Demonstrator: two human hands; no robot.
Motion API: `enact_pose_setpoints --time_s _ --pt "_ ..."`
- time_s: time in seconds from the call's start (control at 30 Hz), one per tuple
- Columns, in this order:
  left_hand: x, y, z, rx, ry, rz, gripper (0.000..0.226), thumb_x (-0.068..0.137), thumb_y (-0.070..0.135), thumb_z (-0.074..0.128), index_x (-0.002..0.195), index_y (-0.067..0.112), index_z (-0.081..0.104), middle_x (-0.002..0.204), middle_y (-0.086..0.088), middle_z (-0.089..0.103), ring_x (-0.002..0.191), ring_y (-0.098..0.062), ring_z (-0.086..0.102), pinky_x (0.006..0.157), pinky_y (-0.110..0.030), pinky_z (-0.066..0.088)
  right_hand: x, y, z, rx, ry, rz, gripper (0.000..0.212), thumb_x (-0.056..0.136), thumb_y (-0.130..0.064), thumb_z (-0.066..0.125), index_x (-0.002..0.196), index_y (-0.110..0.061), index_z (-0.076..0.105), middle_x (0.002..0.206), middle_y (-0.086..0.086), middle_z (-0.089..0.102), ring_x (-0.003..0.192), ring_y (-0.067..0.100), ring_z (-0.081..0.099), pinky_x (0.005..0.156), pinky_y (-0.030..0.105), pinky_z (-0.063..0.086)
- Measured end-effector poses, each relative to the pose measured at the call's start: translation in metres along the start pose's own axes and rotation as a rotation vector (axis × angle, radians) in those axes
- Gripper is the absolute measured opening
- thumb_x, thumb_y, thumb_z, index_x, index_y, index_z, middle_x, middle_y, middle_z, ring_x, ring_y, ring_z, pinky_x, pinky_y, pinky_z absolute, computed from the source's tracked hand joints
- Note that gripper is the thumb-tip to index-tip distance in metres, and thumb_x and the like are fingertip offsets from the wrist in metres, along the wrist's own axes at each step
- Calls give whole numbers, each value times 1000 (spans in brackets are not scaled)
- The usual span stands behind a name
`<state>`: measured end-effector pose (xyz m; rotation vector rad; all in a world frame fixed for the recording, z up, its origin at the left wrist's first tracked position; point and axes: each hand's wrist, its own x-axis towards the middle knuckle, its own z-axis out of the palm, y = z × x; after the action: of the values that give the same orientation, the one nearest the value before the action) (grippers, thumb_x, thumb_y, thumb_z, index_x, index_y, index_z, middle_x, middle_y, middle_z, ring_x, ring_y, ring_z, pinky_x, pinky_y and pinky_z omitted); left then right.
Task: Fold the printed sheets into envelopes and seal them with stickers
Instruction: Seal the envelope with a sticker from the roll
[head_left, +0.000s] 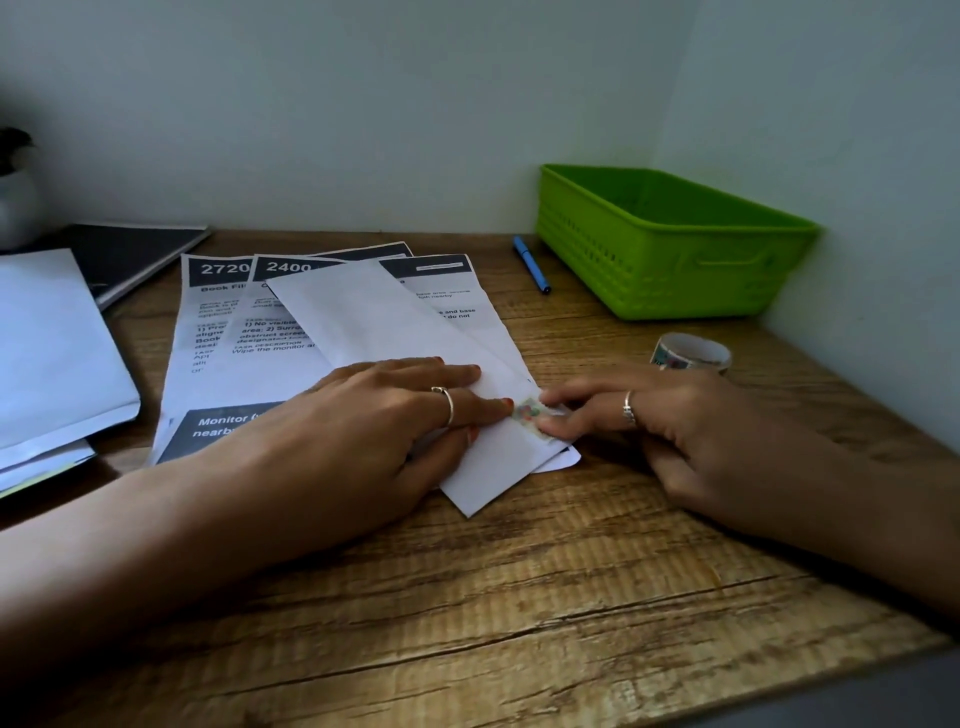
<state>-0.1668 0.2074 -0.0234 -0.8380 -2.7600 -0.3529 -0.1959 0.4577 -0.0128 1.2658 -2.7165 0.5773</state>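
Nearest on the wooden desk (519, 597), the left hand (363, 415) lies flat with fingers spread, pressing down a folded white sheet (374, 322) that runs diagonally across the desk. The right hand (649, 421) meets it from the other side, thumb and forefinger pinched together on a small patterned sticker (530, 413) sitting at the folded sheet's right edge; each hand wears one ring. Under the folded sheet, and partly hidden by it and by the left hand, are fanned printed sheets (223, 332), at least three, two showing the headers 2720 and 2400. To the left a stack of white envelopes (57, 353) overlaps the desk edge, its number hard to tell. Just beyond the right hand stands one roll of sticker tape (691, 353). Farther back lie one blue pen (532, 265) and one green plastic basket (670, 244) against the wall, a dark notebook (130, 254) at back left, and one white plant pot (18, 208) in the corner.
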Motion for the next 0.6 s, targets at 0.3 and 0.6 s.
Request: enact_pose_setpoints --time_s 0.3,0.6 --pt "4 4 5 202 92 243 39 88 28 39 119 30 62 121 6 65 114 -17 59 98 -36 39 -2 -1 0 24 -38 58 71 71 1 34 124 -40 56 127 -30 44 123 -9 37 102 3 25" --pt "9 -12 19 120 76 285 42 89 23 50 129 35 44 131 11 55 113 -8 54 87 -32 53 14 -6 2 -148 -121 60 71 82 9 39 138 -36 41 135 -15 41 122 2 34 101 17 29"
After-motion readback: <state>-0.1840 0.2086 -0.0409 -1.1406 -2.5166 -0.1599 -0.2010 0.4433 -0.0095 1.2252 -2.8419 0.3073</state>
